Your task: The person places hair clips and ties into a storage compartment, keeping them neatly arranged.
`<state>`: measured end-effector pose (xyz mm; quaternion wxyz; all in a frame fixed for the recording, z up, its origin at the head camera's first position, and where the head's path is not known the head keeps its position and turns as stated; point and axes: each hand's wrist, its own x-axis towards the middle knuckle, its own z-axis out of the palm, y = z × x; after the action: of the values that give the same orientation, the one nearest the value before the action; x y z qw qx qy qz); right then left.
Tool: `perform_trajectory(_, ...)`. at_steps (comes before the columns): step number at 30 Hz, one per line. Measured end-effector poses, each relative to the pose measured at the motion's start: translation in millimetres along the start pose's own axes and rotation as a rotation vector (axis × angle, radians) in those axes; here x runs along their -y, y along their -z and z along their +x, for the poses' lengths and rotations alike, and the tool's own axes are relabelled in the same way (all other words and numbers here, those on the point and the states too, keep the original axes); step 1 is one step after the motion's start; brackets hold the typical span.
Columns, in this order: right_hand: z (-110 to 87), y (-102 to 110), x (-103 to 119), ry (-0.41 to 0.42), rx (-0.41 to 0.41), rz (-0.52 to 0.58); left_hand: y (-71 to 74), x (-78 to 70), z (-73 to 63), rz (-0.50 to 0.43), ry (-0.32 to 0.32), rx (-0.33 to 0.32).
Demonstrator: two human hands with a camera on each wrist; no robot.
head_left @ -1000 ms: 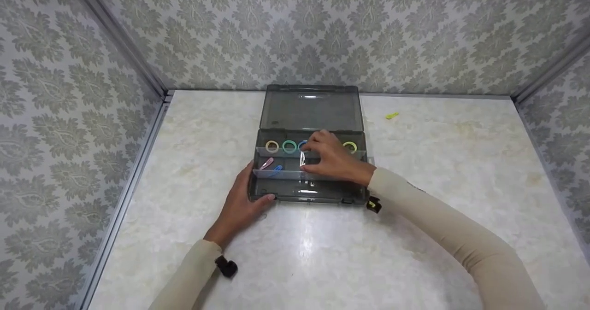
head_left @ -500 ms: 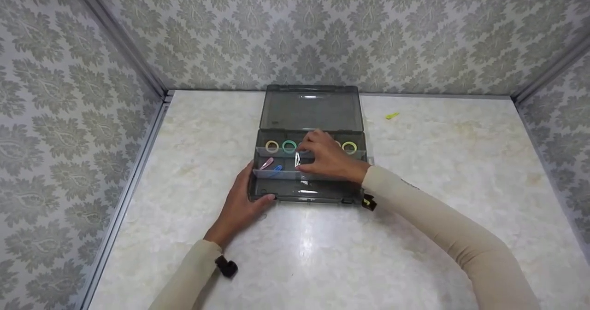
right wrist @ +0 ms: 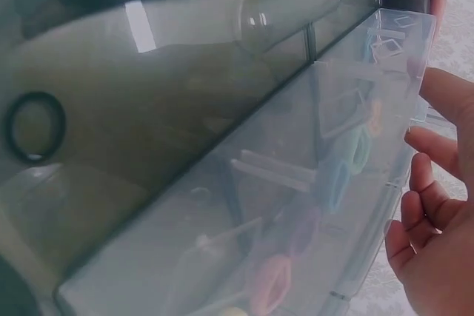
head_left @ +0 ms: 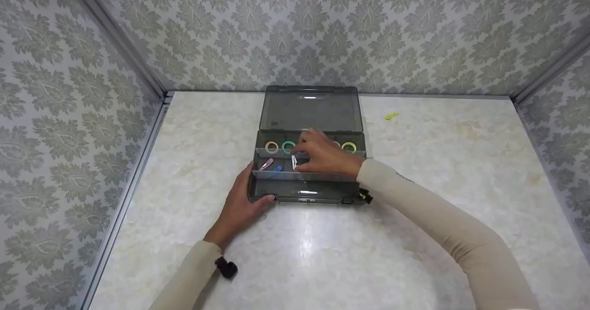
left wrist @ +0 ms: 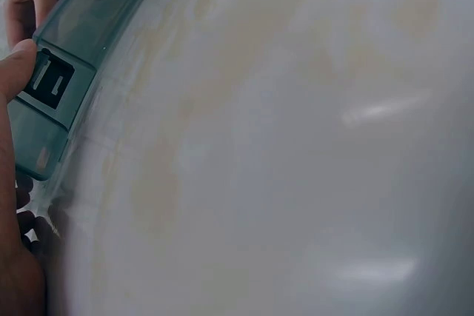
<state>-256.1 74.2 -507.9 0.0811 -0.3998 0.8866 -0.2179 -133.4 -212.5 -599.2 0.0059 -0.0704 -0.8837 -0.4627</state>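
A grey see-through divided box (head_left: 299, 200) lies with its lid up on the table. My left hand (head_left: 239, 205) grips its left end, thumb on the front edge and fingers along the side; the left wrist view shows the thumb (left wrist: 18, 68) by a latch. Over the middle compartment, my right hand (head_left: 322, 155) pinches a white snap hair clip (head_left: 294, 162) between thumb and fingers. In that compartment, left of the hand, lie a pink hair clip (head_left: 266, 164) and a blue hair clip (head_left: 276, 170). The right wrist view does not plainly show the white clip.
Rings like hair ties sit in the back compartment: beige (head_left: 271, 148), green (head_left: 288, 147), yellow (head_left: 349, 147), others partly behind my right hand. The lid (head_left: 311, 109) stands up behind. A yellow hair clip (head_left: 392, 116) lies on the table, back right.
My right hand has moved a little to the left with the white hair clip, along the middle compartment, toward the pink and blue clips. My left hand stays on the box.
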Motion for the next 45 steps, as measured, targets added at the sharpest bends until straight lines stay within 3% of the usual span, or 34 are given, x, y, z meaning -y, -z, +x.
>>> perform_trajectory(12,10.6,0,2,0.034,0.070,-0.087,1.1,-0.1,-1.3,-0.016,-0.001,-0.002)
perform_trajectory(19,11.1,-1,-2,0.106,0.051,-0.160,1.0,-0.6,-1.8,-0.001,-0.011,0.006)
perform_trajectory(28,-8.6,5,-17,0.147,-0.035,0.051,0.8,-0.5,-1.1,-0.006,-0.016,0.000)
perform_trajectory(45,-59.3,20,-47,0.128,-0.170,0.175,0.5,-0.3,-1.6,-0.003,0.007,-0.001)
